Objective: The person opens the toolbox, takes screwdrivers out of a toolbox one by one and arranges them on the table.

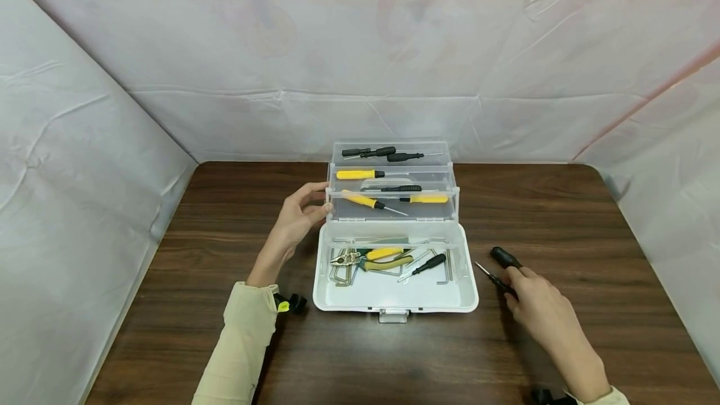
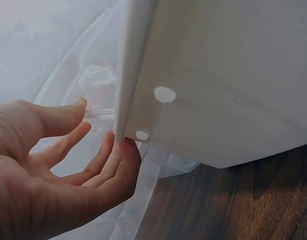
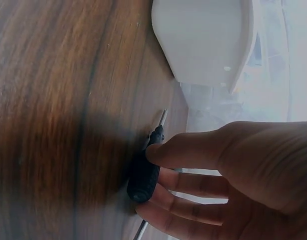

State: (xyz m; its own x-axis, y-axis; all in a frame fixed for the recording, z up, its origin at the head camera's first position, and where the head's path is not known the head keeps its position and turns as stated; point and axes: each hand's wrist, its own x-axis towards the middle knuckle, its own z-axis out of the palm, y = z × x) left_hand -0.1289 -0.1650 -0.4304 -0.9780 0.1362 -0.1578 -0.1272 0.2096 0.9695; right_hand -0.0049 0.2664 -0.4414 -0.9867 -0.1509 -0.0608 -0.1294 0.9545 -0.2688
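My right hand [image 1: 542, 308] pinches a black screwdriver [image 3: 145, 172] between thumb and fingers, low over the table at the right of the toolbox. Its metal tip points toward the box. A second black-handled screwdriver [image 1: 505, 257] lies by the fingertips, partly hidden by the hand. My left hand [image 1: 298, 217] is at the left side of the clear trays [image 2: 99, 114], its fingers loosely bent and fingertips at the edge. The open white toolbox [image 1: 394, 299] holds pliers [image 1: 388, 262], several hex keys [image 1: 448, 267] and a black screwdriver [image 1: 429, 264].
Raised above the box, the stepped clear trays carry yellow screwdrivers [image 1: 355, 174] and black ones [image 1: 405, 157]. A latch [image 1: 393, 316] juts from the box's front. The brown wooden table [image 1: 225, 230] meets white sheeting [image 1: 360, 117] at the back and sides.
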